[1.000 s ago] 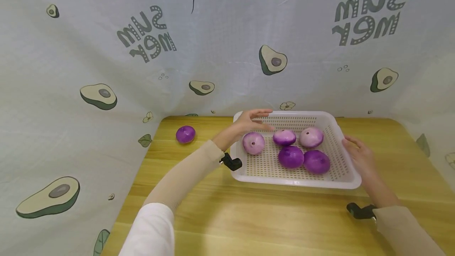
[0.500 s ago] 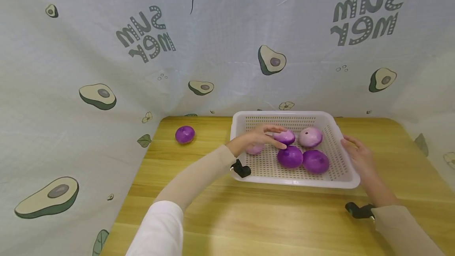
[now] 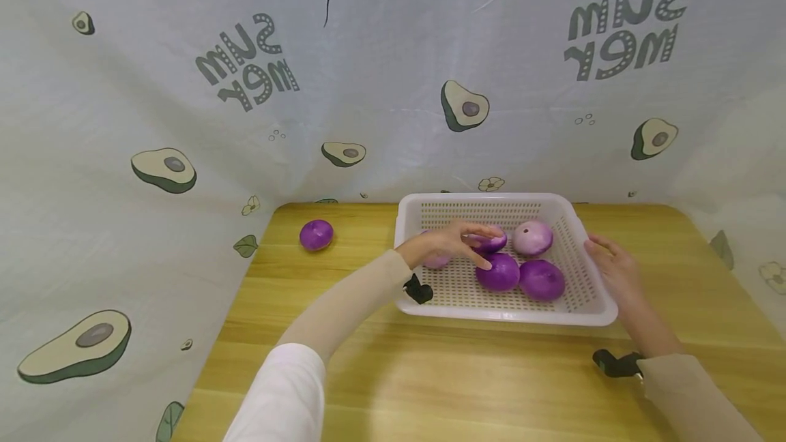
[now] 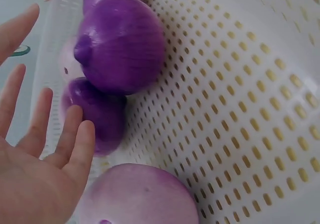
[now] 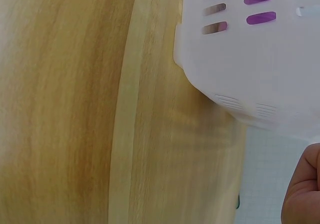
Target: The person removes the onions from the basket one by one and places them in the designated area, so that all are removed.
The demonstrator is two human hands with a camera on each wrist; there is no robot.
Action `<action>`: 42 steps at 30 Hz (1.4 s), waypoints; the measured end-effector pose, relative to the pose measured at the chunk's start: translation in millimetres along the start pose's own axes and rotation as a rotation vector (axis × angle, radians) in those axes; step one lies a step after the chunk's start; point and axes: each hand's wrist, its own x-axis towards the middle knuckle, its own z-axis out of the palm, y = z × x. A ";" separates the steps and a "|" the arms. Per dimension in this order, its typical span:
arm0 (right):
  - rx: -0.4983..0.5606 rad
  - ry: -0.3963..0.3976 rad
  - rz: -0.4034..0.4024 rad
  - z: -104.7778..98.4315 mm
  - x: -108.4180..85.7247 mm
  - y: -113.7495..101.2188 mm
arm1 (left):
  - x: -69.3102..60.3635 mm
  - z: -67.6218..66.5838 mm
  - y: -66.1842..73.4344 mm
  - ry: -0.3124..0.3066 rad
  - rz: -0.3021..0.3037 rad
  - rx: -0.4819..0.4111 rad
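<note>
A white perforated plastic basket (image 3: 467, 314) on the table holds several purple onions. My left hand (image 3: 445, 241) reaches over it from the left, thumb and fingers spread apart. Its fingertips hover at the purple-and-pale onion (image 3: 493, 245) and the dark purple onion (image 3: 498, 273); whether they touch cannot be told. Partly behind that hand lies a pale onion (image 4: 140, 196). Farther right in the basket are another pale onion (image 3: 532, 238) and a purple one (image 3: 542, 281). At the basket's right side my right hand (image 3: 617, 271) holds the rim; some of its fingers are hidden.
One more purple onion (image 3: 316, 234) lies on the wooden table (image 3: 467, 380), left of the basket near the back edge. Behind the table hangs a pale cloth (image 3: 393, 87) printed with avocados and lettering. Black wrist-mounted camera pieces (image 3: 419, 289) sit at each wrist.
My left hand has moved right and down from the basket's back-left side to over the middle onions, covering part of the leftmost pale onion. The right hand has stayed at the rim.
</note>
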 end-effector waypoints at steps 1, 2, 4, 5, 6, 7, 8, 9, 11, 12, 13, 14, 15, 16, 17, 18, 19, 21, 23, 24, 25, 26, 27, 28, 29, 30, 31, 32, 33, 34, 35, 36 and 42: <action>0.004 -0.001 -0.003 0.3 0.1 -0.1 | 0.2 -0.2 -1.3 -0.009 0.003 0.019; 0.013 0.000 -0.004 0.6 0.3 -0.1 | 0.5 -0.3 -2.9 -0.019 0.004 0.026; 0.025 0.000 -0.005 1.2 0.6 -0.4 | 1.0 -0.2 -6.2 -0.040 0.014 0.025; 0.020 0.002 -0.006 1.4 0.7 -0.5 | 1.2 0.2 -7.7 -0.052 0.025 0.012; 0.022 0.002 -0.005 1.5 0.6 -0.7 | 1.5 0.6 -9.3 -0.062 0.039 0.000; 0.025 0.001 0.001 1.6 0.6 -0.8 | 1.9 1.1 -10.8 -0.070 0.048 -0.023; 0.029 0.000 0.006 1.7 0.4 -0.9 | 2.1 1.7 -11.9 -0.077 0.055 -0.039; 0.026 -0.003 0.009 1.8 0.2 -1.2 | 2.1 2.5 -12.5 -0.085 0.063 -0.053; 0.031 -0.009 0.014 2.2 -0.7 -1.8 | 2.6 4.0 -13.4 -0.095 0.080 -0.053; 0.048 -0.014 0.018 2.4 -1.0 -2.1 | 2.8 4.6 -13.4 -0.098 0.083 -0.041; 0.062 -0.018 0.020 2.7 -1.3 -2.2 | 3.3 5.3 -13.5 -0.098 0.085 -0.028; 0.082 -0.022 0.022 3.0 -1.5 -2.5 | 3.8 6.0 -13.3 -0.100 0.091 -0.007; 0.096 -0.025 0.023 3.2 -1.6 -2.6 | 4.6 6.7 -13.2 -0.101 0.095 0.010; 0.114 -0.027 0.025 3.3 -1.7 -2.6 | 5.8 7.1 -13.5 -0.097 0.093 0.034; 0.136 -0.031 0.028 3.4 -1.7 -2.6 | 6.9 7.7 -13.7 -0.099 0.093 0.052; 0.147 -0.031 0.030 3.5 -1.7 -2.7 | 8.0 8.1 -14.0 -0.102 0.087 0.075; 0.154 -0.031 0.031 3.6 -1.6 -2.8 | 9.3 8.6 -14.3 -0.103 0.085 0.102; 0.169 -0.031 0.034 3.9 -1.5 -3.1 | 11.6 9.3 -15.2 -0.116 0.084 0.154; 0.188 -0.027 0.042 4.3 -1.2 -3.3 | 13.6 9.9 -15.9 -0.130 0.088 0.193; 0.190 -0.024 0.042 4.6 -1.0 -3.3 | 14.5 10.2 -16.1 -0.134 0.089 0.211; 0.198 -0.021 0.045 4.8 -0.8 -3.3 | 15.4 10.4 -16.3 -0.141 0.097 0.223; 0.203 -0.020 0.047 5.0 -0.7 -3.4 | 16.2 10.7 -16.5 -0.148 0.104 0.234; 0.205 -0.020 0.049 5.1 -0.7 -3.6 | 16.8 11.0 -16.8 -0.154 0.107 0.241; 0.204 -0.021 0.050 5.0 -0.8 -3.6 | 17.2 11.3 -17.0 -0.159 0.105 0.242; 0.210 -0.026 0.052 4.9 -1.0 -3.8 | 17.5 11.7 -17.4 -0.162 0.103 0.246; 0.208 -0.028 0.050 4.6 -1.0 -3.8 | 17.3 12.3 -17.5 -0.164 0.101 0.249; 0.216 -0.034 0.053 4.3 -1.2 -3.9 | 17.1 12.8 -17.8 -0.168 0.098 0.258; 0.223 -0.037 0.054 4.0 -1.2 -3.9 | 16.9 13.4 -18.4 -0.170 0.090 0.265; 0.231 -0.041 0.054 3.8 -1.3 -3.9 | 16.8 14.0 -19.0 -0.173 0.086 0.271; 0.235 -0.042 0.053 3.6 -1.3 -3.8 | 17.0 14.7 -19.7 -0.175 0.085 0.280; 0.238 -0.041 0.052 3.5 -1.4 -3.8 | 17.2 15.3 -20.3 -0.181 0.087 0.292; 0.238 -0.040 0.049 3.4 -1.5 -3.7 | 17.6 16.0 -20.9 -0.188 0.092 0.300; 0.247 -0.035 0.036 2.5 -0.3 -1.5 | 20.9 17.2 -23.5 -0.204 0.086 0.311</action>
